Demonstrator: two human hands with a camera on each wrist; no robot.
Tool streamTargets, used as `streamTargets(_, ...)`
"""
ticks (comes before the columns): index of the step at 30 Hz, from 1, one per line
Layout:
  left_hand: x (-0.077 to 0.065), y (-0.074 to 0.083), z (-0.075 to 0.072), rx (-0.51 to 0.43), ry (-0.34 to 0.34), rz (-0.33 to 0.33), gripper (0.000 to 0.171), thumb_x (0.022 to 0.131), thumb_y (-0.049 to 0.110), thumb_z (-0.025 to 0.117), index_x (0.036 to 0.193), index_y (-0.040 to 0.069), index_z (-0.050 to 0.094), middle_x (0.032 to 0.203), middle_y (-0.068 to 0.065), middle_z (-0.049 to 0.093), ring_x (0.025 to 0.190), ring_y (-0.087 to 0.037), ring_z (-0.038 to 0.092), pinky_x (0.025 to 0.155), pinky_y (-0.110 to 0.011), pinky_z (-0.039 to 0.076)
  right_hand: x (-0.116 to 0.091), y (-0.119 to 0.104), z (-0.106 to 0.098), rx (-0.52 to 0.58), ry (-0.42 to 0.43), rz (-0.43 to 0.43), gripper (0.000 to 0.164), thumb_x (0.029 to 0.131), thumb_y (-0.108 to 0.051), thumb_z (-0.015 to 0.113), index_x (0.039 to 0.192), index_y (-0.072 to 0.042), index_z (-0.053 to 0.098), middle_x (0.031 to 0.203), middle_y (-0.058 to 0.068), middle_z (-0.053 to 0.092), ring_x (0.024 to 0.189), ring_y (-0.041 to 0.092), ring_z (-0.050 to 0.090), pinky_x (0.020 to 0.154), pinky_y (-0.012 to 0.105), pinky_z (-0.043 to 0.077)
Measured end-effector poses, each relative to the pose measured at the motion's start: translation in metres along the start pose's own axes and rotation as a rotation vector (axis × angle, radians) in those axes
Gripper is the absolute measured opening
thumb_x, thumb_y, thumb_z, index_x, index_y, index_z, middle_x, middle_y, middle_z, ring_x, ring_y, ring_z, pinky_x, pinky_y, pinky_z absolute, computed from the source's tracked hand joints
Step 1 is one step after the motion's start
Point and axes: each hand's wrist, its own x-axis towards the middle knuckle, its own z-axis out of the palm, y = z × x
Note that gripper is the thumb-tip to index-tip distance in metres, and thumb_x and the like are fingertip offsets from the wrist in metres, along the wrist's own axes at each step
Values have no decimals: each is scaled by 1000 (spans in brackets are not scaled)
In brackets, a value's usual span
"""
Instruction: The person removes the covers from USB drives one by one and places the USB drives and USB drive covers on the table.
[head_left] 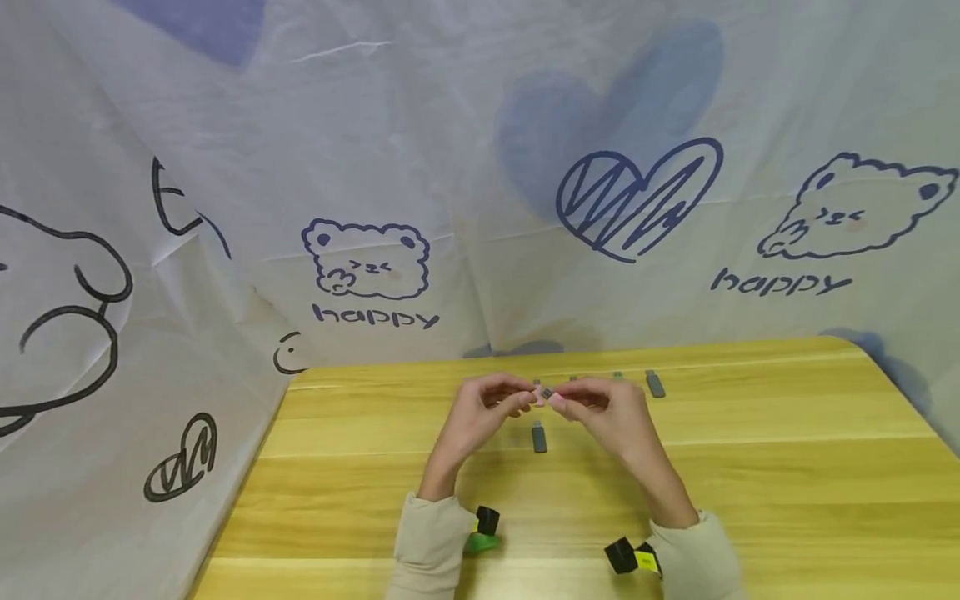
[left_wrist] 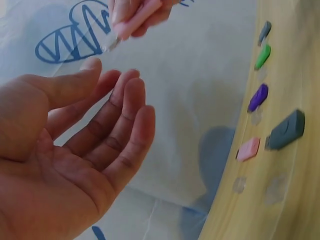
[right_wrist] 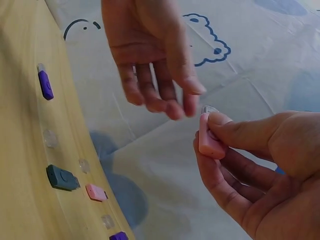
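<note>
My right hand (head_left: 615,417) pinches a pink USB stick (right_wrist: 212,139) between thumb and fingers. A clear cap (right_wrist: 209,108) shows at the stick's far end, by the thumb tip. Facing it, my left hand (left_wrist: 85,160) has its fingers loosely bent and the thumb apart, with nothing held between them in the left wrist view. Its fingertips are close to the capped end of the stick. Both hands are raised above the table, towards its back edge. A dark grey USB stick (head_left: 539,437) lies on the table below them.
Along the wooden table's (head_left: 337,483) back lie more USB sticks: a green one (left_wrist: 262,56), a purple one (left_wrist: 258,98), a pink one (left_wrist: 248,150) and a grey one (head_left: 655,383). Loose clear caps (right_wrist: 50,138) lie among them. A printed cloth (head_left: 465,167) hangs behind.
</note>
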Motion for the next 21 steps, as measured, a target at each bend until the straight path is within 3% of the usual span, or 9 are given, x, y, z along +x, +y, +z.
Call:
streamTargets(12,2,5,11,-82,47,38,15,94,2,74,108,-4,74,101,-16,75,85,-18,72,77,-31,61,1,0,9,36,-13,-12,15,91,-14,80,102,-3,79,96,10,77,81,19,75,70,25,60)
streamTargets(21,2,5,12,-96,69,21,14,92,1,76,104,-7,74,102,-21,74,88,-29,73,79,-33,61,0,1,12,11,-17,-48,12,91,-11,80,100,-3,79,93,7,77,78,16,74,68,24,60)
